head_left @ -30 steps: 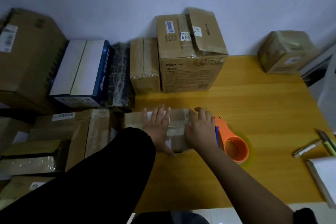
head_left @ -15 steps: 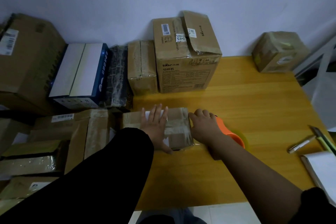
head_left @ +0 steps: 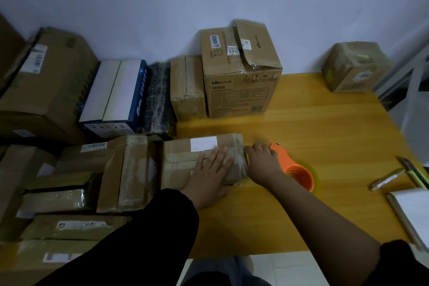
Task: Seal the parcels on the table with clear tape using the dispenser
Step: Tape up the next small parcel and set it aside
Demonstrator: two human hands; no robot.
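My left hand (head_left: 210,170) lies flat and open, fingers spread, pressing down on the top of the small parcel (head_left: 202,159) so it cannot slide while tape is pulled across it; it grips nothing, only weighs the box against the table (head_left: 325,127). The white label sits just beyond my left fingertips, and the parcel's right end is right under the gap between my two hands. My right hand (head_left: 262,158) is curled shut around the handle of the orange tape dispenser (head_left: 292,169), knuckles up, held hard against that right end of the parcel, I judge to run the clear strip down over the edge and tear it off there. The roll end of the dispenser trails behind my right wrist, low on the table. Both forearms reach forward from my body and converge on the box, the left in a black sleeve, the right bare to near the elbow. Off beyond my left hand, more parcels are stacked close against this one, some glossy with tape; past my fingertips a taller printed box (head_left: 239,81) stands against the wall. Well out from my right hand lie pens and a notepad.
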